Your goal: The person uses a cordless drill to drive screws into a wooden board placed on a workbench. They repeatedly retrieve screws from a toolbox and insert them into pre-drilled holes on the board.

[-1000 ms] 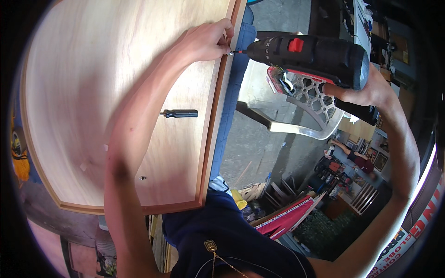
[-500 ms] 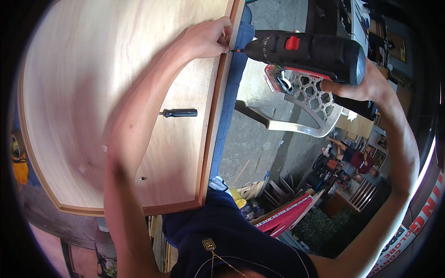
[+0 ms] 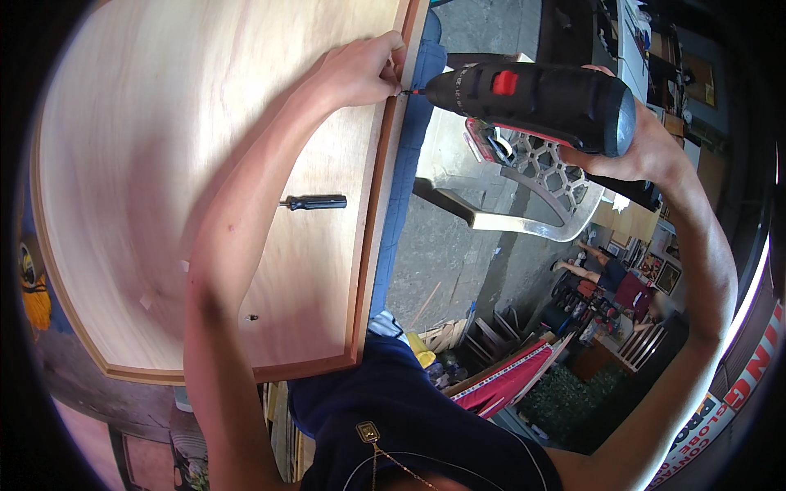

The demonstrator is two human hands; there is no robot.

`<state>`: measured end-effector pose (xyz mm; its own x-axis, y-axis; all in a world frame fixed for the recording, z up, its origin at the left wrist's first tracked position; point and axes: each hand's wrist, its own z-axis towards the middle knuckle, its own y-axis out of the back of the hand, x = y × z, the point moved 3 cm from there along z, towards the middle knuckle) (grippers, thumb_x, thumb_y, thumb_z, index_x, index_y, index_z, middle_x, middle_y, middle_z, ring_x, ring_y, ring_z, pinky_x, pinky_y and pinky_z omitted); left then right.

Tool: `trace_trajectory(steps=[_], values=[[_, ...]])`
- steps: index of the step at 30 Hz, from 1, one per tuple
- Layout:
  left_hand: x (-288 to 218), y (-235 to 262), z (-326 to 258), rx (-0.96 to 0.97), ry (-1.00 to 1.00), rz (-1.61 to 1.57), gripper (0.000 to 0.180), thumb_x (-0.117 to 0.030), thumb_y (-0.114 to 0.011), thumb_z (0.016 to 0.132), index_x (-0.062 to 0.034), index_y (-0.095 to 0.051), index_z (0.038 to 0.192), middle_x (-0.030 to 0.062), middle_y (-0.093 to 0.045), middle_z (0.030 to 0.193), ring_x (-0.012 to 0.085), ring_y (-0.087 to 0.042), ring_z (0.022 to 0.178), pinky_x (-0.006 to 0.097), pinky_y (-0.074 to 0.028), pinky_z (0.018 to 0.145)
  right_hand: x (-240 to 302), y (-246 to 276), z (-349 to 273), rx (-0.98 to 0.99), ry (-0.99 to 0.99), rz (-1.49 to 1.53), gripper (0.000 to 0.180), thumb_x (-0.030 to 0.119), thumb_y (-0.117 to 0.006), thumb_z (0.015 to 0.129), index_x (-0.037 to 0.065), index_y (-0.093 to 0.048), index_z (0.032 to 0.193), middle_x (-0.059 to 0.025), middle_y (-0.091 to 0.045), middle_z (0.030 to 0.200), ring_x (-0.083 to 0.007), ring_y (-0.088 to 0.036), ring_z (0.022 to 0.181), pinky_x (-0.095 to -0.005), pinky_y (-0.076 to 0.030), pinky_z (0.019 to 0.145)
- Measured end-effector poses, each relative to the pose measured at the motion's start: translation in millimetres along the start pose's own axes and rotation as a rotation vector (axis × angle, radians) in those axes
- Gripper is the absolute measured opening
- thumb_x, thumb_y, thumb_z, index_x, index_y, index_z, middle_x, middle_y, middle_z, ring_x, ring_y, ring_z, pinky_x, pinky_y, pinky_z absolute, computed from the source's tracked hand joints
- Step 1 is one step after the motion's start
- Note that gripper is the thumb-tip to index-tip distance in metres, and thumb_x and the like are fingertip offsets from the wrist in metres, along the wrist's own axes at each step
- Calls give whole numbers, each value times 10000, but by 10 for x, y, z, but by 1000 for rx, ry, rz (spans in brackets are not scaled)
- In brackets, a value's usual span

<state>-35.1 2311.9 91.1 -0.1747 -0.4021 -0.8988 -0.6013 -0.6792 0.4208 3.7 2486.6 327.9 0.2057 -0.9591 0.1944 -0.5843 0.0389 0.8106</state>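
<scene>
My right hand [image 3: 643,147] grips a black cordless drill [image 3: 540,106] with a red switch, held level with its nose pointing left. Its thin bit [image 3: 413,92] meets the brown raised frame [image 3: 378,164] of a large pale wooden panel [image 3: 311,270]. At that same spot my left hand [image 3: 364,72] is closed in a pinch against the frame; whatever lies between the fingertips is too small to make out. Below my left forearm's far side, a black-handled screwdriver [image 3: 318,202] lies on the panel. A tiny dark piece [image 3: 252,317] rests nearer to me.
Blue padded cloth [image 3: 405,180] hangs along the panel's right edge. Beyond it stands a pale plastic chair [image 3: 524,226] with a tape roll [image 3: 501,147] on it. Planks and a red board [image 3: 508,380] lean at lower right. Another person [image 3: 626,286] is farther off.
The drill and my right hand have shifted slightly left and down. My left hand stays at the frame edge. The distant person has changed posture.
</scene>
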Motion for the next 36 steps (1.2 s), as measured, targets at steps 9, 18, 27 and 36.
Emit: trace_trajectory(steps=[9,18,27,36], values=[[13,29,-17,-28,0,-43,222,-17,-653,668,-59,-492,816,85,-611,679,169,-602,667,299,-455,624,-13,-38,87,-15,90,-39,771,247,-789,524,102,-460,1206,-65,-503,1132,-247,-544,1032,-356,-419,916],[1,-7,7,0,-6,-41,175,-58,-634,724,-69,-473,790,51,-573,623,140,-573,591,295,-414,555,111,-37,197,40,262,-165,758,114,-775,503,119,-468,1196,-81,-500,1137,-277,-511,1058,-369,-408,948],[14,39,-103,-56,42,63,207,-100,-614,789,-57,-571,987,79,-648,862,173,-625,828,291,-479,776,-92,-8,175,-3,374,-232,670,127,-746,587,83,-451,1188,-126,-509,1091,-302,-488,1036,-389,-384,933],[244,1274,-2505,-332,403,246,231,-180,-659,770,-36,-643,950,107,-661,877,179,-612,777,306,-484,696,530,-229,-1183,-141,78,333,473,213,-595,778,-43,-525,1169,-130,-596,1094,-195,-579,985,-310,-420,919]])
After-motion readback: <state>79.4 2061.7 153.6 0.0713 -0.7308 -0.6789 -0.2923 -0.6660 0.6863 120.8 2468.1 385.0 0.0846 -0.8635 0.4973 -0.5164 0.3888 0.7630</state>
